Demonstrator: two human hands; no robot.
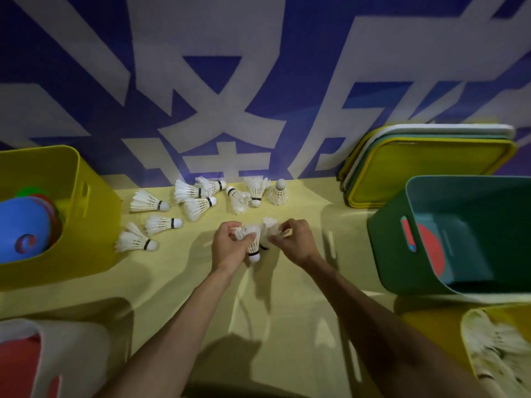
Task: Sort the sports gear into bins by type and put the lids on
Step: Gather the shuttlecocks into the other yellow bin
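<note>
My left hand [230,245] and right hand [293,242], close together.
Left grips shuttlecock 1 [254,249], cork down; right pinches shuttlecock 2 [270,225] by its feathers; loose shuttlecocks [198,206] lie beyond both.

Pale yellow tablecloth [273,317] spread over the table, creased lengthwise near the middle, blue backdrop [298,58] hung behind it, large grey-white characters [224,113] printed across it
</note>
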